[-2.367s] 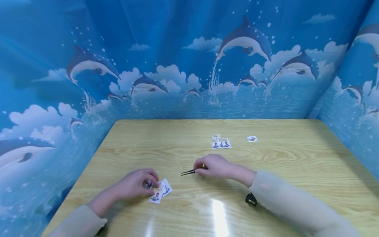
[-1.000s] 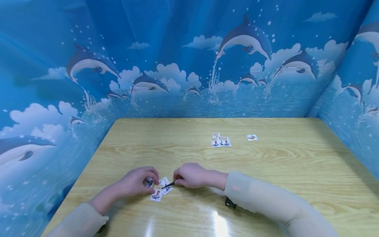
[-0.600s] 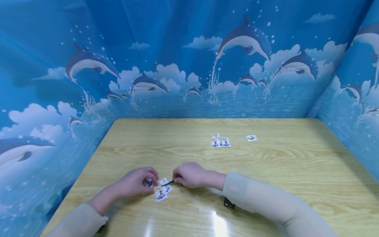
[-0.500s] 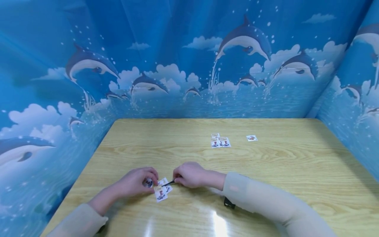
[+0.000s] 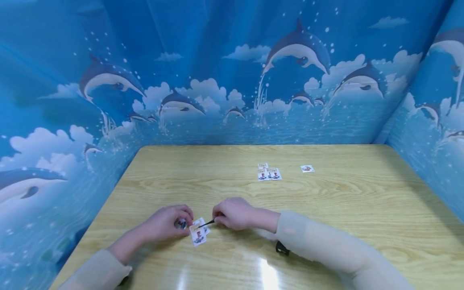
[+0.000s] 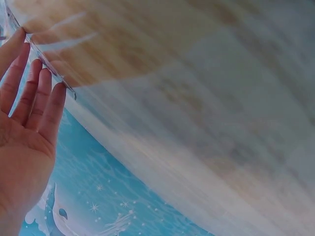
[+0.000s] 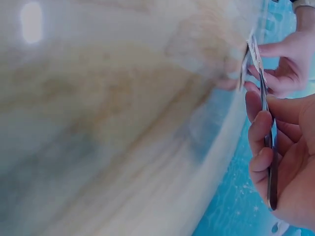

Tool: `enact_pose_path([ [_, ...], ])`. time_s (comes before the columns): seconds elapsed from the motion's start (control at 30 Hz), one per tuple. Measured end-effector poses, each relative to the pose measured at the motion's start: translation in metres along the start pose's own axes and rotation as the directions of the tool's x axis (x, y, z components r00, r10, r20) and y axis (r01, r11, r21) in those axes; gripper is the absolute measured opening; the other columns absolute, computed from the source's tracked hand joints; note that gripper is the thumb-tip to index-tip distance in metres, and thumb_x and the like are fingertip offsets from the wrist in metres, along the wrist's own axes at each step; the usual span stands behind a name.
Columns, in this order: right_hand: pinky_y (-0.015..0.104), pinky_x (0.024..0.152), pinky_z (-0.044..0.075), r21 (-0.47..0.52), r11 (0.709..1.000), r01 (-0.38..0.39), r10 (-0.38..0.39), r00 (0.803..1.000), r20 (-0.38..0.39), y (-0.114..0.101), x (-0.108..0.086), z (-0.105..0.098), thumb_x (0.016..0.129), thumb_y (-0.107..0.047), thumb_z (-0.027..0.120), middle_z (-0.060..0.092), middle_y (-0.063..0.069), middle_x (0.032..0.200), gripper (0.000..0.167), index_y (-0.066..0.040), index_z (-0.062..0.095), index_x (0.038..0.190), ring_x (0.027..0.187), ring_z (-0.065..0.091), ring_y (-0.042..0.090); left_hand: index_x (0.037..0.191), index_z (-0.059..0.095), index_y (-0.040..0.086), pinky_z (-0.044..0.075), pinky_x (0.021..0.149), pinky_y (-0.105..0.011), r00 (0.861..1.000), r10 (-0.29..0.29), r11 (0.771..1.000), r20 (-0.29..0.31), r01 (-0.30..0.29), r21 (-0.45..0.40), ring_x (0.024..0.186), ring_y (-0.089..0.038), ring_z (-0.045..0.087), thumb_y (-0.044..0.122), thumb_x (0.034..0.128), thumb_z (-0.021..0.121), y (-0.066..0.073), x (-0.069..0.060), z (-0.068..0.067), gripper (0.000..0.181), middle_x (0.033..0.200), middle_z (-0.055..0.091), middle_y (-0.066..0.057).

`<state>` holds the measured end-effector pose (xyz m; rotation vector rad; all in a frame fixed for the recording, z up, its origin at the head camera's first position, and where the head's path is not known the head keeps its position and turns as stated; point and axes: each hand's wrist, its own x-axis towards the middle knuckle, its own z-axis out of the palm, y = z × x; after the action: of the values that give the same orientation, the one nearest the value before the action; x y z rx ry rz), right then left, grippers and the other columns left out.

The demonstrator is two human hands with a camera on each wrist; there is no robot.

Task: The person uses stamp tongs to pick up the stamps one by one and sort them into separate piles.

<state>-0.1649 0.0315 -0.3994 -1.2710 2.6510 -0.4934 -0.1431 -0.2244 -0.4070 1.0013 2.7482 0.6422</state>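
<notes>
In the head view, the left hand [image 5: 164, 224] rests at the table's left with its fingertips beside small printed cards. One card [image 5: 180, 224] shows between its thumb and fingers. The left wrist view shows that hand [image 6: 29, 118] with fairly straight fingers touching the surface. The right hand [image 5: 235, 213] grips dark tweezers [image 5: 207, 223], their tips at the upper part of a top card [image 5: 198, 237]. This card overlaps another card [image 5: 207, 229]. In the right wrist view, the right hand [image 7: 290, 157] holds the tweezers [image 7: 273, 172] at a white card [image 7: 255, 51].
Several overlapping cards [image 5: 274, 174] lie toward the back of the wooden table [image 5: 174, 173]. A single card [image 5: 307, 168] lies to their right. A blue dolphin-print curtain [image 5: 217, 80] stands behind the table and at both sides.
The right hand has moved left, bringing the tweezers to the cards. The top card has shifted right, out from the left fingertips, and covers more of the card beneath. The left hand has barely moved.
</notes>
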Motion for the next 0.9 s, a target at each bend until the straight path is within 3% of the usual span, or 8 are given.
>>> enact_pose_path([
  [0.4, 0.025, 0.062, 0.046, 0.126, 0.992, -0.006, 0.015, 0.998, -0.066, 0.029, -0.030, -0.035, 0.095, -0.016, 0.062, 0.060, -0.015, 0.068, 0.010, -0.011, 0.070, 0.091, 0.063, 0.053, 0.001, 0.078, 0.068, 0.028, 0.049, 0.077, -0.032, 0.999, 0.036, 0.998, -0.035, -0.034, 0.050, 0.086, -0.004, 0.057, 0.027, 0.0792, 0.079, -0.003, 0.004, 0.005, 0.012, 0.098, 0.061, 0.014],
  [0.6, 0.027, 0.063, 0.047, 0.151, 0.986, -0.074, 0.090, 0.991, -0.098, 0.051, -0.050, -0.060, 0.096, -0.014, 0.060, 0.063, -0.013, 0.071, 0.012, -0.009, 0.070, 0.100, 0.063, 0.054, 0.002, 0.075, 0.066, 0.029, 0.049, 0.075, -0.031, 0.998, 0.038, 0.997, -0.041, -0.035, 0.068, 0.084, -0.005, 0.057, 0.029, 0.0783, 0.080, -0.003, 0.006, 0.005, 0.015, 0.096, 0.060, 0.016],
  [0.9, 0.031, 0.057, 0.041, 0.157, 0.965, -0.209, 0.230, 0.964, -0.130, 0.087, -0.075, -0.094, 0.098, -0.015, 0.058, 0.066, -0.005, 0.075, 0.015, -0.007, 0.069, 0.104, 0.059, 0.050, 0.010, 0.075, 0.066, 0.029, 0.049, 0.075, -0.031, 0.998, 0.044, 0.996, -0.035, -0.041, 0.080, 0.085, -0.005, 0.057, 0.028, 0.0785, 0.080, 0.000, 0.006, 0.003, 0.015, 0.096, 0.060, 0.015],
])
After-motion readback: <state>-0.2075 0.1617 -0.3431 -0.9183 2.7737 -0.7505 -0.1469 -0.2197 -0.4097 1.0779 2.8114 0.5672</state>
